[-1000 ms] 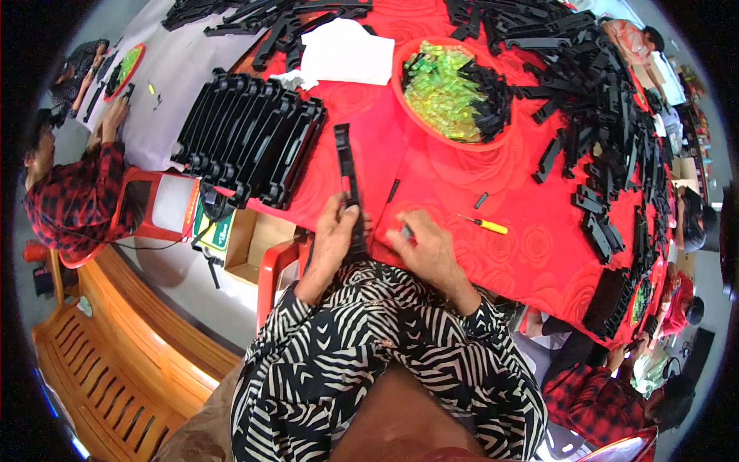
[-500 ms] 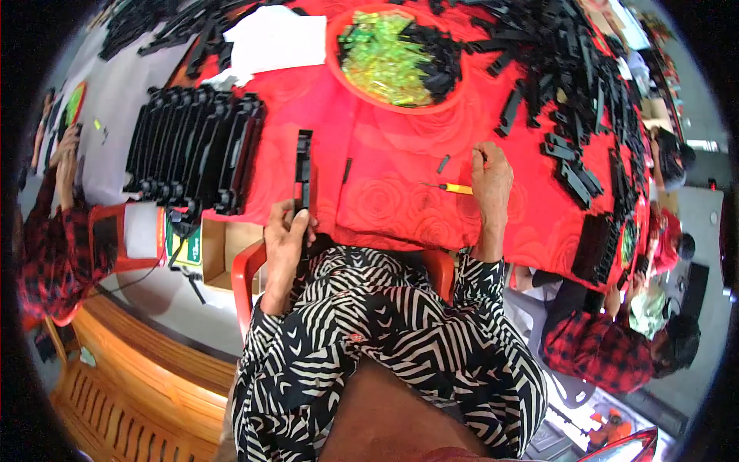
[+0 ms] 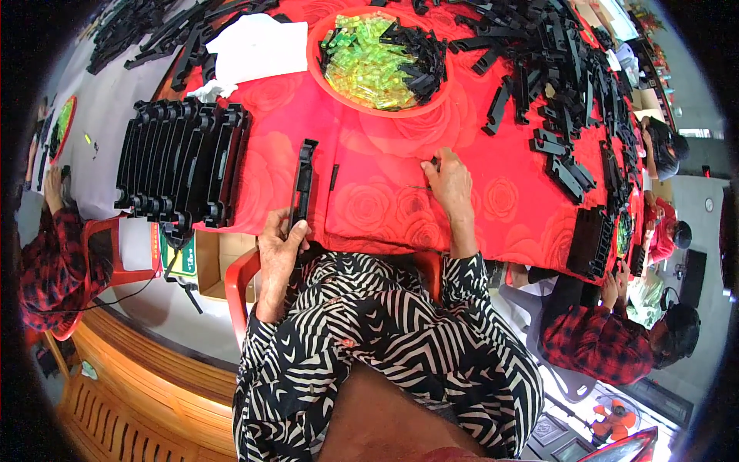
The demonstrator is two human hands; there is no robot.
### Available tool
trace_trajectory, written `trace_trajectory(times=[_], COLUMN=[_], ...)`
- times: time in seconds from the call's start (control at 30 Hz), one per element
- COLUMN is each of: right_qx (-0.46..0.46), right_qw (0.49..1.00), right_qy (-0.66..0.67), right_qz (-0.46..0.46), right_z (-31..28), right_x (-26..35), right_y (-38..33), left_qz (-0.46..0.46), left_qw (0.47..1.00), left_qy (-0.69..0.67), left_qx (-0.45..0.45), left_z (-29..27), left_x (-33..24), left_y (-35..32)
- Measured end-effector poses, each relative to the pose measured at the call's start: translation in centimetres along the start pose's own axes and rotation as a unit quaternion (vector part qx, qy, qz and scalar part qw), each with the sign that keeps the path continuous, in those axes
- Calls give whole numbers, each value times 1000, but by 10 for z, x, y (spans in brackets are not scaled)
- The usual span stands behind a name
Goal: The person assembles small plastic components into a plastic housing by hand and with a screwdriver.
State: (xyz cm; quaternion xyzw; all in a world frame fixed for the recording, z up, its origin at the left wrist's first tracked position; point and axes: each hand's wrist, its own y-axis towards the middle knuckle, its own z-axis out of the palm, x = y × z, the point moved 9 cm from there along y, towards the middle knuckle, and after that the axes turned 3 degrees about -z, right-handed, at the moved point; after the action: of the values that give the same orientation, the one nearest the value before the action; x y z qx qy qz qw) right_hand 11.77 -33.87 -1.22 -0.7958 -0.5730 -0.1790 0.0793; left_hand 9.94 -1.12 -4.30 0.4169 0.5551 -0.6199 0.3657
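Observation:
My left hand (image 3: 281,248) grips the lower end of a long, narrow black plastic part (image 3: 304,181), which stands out away from me over the red tablecloth. On the right, my right hand (image 3: 451,185) is over the cloth, thumb and fingers pinched together on a small black strip (image 3: 436,161), which the fingers mostly cover. Beneath that hand a thin metal shaft (image 3: 418,187) of a screwdriver sticks out; its handle is hidden. Between the hands lies another short black strip (image 3: 334,177) on the cloth.
A row of black plastic parts (image 3: 181,162) stands at the left. Beyond is a red basin (image 3: 385,112) of yellow-green and black pieces, beside white paper (image 3: 258,50). Loose black parts (image 3: 554,69) are heaped at the right. Other people (image 3: 596,346) sit on both sides.
My right hand has moved left, over the screwdriver, covering its yellow handle, and its fingers have closed on the small strip. The left hand still holds the long part; the view has shifted slightly.

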Motion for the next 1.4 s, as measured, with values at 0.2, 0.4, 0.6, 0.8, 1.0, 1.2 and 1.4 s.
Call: trace_trajectory(times=[0.2,0.4,0.6,0.8,1.0,1.2,1.4], right_qx=[5,24,-54,-165,-41,48,98], right_qw=[999,999,997,965,965,962,952], right_qy=[11,-35,-47,80,6,-80,-107], right_qz=[-38,-29,-30,-189,-258,-258,-268], right_z=[9,17,-25,-66,-24,13,29], right_x=[5,0,26,89,137,147,151], right_y=[1,7,16,37,95,117,122], left_qz=[16,4,13,6,12,3,-7], left_qw=[1000,1000,1000,1000,999,999,998], left_qy=[-5,-14,-23,-26,-37,-37,-66], left_qx=[-1,-4,2,11,2,3,5], left_z=[1,2,0,0,0,0,-10], left_x=[-3,0,-1,3,2,5,4], left_y=[0,2,1,3,0,-4,-5])
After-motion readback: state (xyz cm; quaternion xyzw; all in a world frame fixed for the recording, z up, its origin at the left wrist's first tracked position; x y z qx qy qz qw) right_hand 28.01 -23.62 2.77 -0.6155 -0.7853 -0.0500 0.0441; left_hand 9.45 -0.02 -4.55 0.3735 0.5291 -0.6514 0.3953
